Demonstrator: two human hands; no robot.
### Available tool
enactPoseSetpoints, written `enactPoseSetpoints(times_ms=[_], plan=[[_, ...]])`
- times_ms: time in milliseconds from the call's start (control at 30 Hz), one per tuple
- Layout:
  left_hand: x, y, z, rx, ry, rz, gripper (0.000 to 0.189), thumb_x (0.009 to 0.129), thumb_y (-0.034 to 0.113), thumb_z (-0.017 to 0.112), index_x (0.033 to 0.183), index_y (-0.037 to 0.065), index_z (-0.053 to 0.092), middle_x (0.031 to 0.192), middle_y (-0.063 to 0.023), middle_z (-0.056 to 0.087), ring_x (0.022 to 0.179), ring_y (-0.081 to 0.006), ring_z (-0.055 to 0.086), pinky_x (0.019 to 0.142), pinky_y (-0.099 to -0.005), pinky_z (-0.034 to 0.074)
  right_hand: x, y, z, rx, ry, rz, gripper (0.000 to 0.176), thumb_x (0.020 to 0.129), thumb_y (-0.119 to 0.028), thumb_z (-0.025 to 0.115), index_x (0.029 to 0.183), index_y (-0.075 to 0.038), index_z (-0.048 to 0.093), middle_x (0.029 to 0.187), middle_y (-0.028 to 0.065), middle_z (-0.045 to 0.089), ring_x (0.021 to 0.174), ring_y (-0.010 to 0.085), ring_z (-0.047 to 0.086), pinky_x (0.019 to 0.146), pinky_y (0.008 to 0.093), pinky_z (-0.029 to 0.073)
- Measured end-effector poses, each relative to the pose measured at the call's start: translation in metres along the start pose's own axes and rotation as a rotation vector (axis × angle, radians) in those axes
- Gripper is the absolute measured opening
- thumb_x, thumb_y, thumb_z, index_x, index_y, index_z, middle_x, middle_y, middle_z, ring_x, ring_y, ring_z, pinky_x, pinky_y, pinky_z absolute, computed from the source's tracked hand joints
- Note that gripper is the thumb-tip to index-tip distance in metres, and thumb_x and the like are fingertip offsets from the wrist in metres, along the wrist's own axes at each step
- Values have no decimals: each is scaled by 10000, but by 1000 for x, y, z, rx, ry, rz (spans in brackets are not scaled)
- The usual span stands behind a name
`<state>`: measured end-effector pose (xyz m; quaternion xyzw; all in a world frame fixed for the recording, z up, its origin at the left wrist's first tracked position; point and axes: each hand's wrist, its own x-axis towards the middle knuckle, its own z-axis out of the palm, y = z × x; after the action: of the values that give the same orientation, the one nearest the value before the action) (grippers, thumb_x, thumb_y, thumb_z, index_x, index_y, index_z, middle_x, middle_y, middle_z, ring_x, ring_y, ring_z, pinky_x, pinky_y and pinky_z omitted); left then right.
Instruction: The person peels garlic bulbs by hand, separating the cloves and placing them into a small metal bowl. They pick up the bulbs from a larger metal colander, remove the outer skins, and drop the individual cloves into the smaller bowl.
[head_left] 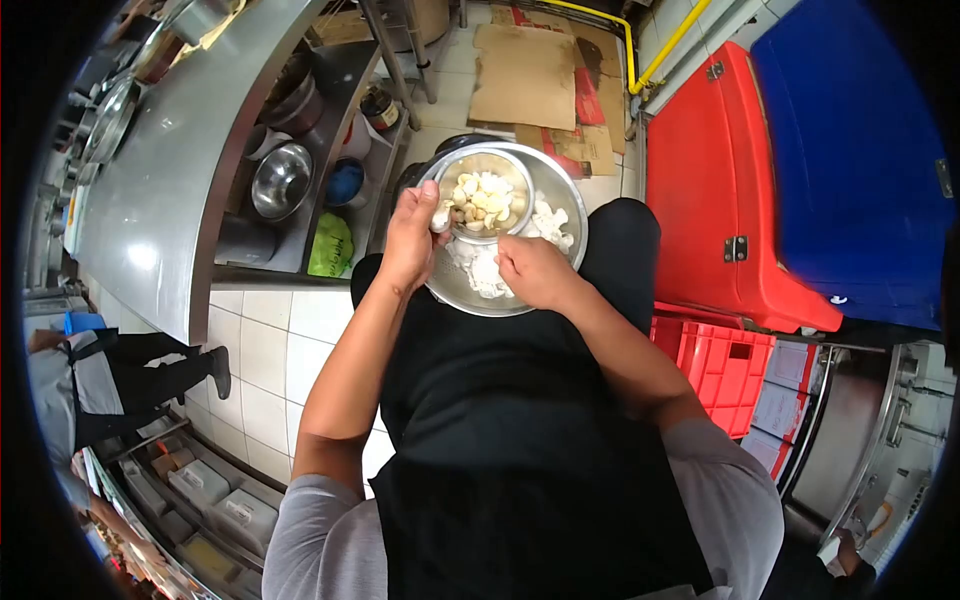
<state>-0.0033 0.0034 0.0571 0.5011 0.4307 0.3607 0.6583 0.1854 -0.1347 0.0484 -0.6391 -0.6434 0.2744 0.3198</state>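
Note:
On my lap rests a large metal bowl (460,292) holding white pieces that look like garlic skins (487,268). A smaller metal bowl (524,178) sits inside it toward the far side, with pale peeled cloves (478,200) in it. My left hand (410,235) is closed at the left rim of the small bowl, its thumb and fingers round a whitish bulb (441,216). At the small bowl's near right edge, my right hand (537,270) is closed with curled fingers; what they hold, if anything, is hidden.
A steel table (160,190) and shelf with a metal bowl (283,180) stand left. Red (700,180) and blue (850,150) containers and a red crate (715,365) are right. Flattened cardboard (525,75) lies ahead. Another person (100,385) is far left.

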Motion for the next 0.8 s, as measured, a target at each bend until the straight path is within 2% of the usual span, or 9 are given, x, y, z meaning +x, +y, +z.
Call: enactPoseSetpoints(times_ms=[33,67,167,233,267,333,433,600,800], plan=[[-6,6,1,-393,-146,-180,430,1108,488,589,1051,63,606,968,-82,687,828,-191,651,744,-335,534,0,3,0,2,0,-4,120,954,-125,677,891,-32,636,810,197,694,774,404,698,694,481,533],[-12,7,0,-499,-217,-212,462,1110,516,552,1131,60,627,981,-59,681,820,-147,630,729,-272,517,-3,7,1,-144,-118,81,155,957,-183,702,948,-33,663,857,200,719,834,411,717,750,515,546],[-21,1,3,-612,-214,-292,512,1120,520,514,1237,35,628,1011,-80,685,793,-169,622,712,-290,524,-2,1,0,-305,-249,197,258,946,-253,756,1089,-42,716,960,211,757,940,432,736,855,547,560],[-26,-5,2,-611,-256,-285,536,1135,518,474,1304,30,619,1048,-99,694,773,-159,615,702,-286,525,-4,-1,4,-162,54,26,258,938,-197,783,1118,-26,715,926,173,748,835,341,747,779,474,575],[-27,-7,3,-574,-262,-310,547,1136,524,464,1303,27,617,1055,-97,698,778,-147,610,704,-277,521,-3,-3,5,-164,53,25,258,938,-197,783,1118,-26,715,926,173,748,835,341,747,779,474,575],[-30,-13,5,-476,-274,-326,503,1148,513,458,1308,63,617,1069,-67,708,793,-99,597,710,-240,496,4,-14,7,429,102,216,282,934,-129,803,1170,-20,697,879,106,720,738,187,694,701,359,555],[-38,-15,17,-280,-214,-344,426,1158,485,466,1308,117,621,1063,-19,693,789,-73,573,707,-217,467,8,-19,18,572,175,168,292,943,-100,803,1194,-28,671,839,45,675,720,86,612,663,282,512],[-49,-17,33,-273,-233,-234,245,1133,227,503,1336,114,579,1012,13,630,816,-76,548,732,-250,480,14,5,37,746,195,159,174,1035,-10,683,1193,-11,610,933,10,671,778,50,606,700,231,505],[-50,-35,37,21,-213,-11,231,1110,182,566,1295,43,567,973,-47,627,825,-92,579,743,-284,506,4,9,44,972,190,66,87,1037,19,647,1123,8,636,883,24,700,764,63,668,666,241,528]])
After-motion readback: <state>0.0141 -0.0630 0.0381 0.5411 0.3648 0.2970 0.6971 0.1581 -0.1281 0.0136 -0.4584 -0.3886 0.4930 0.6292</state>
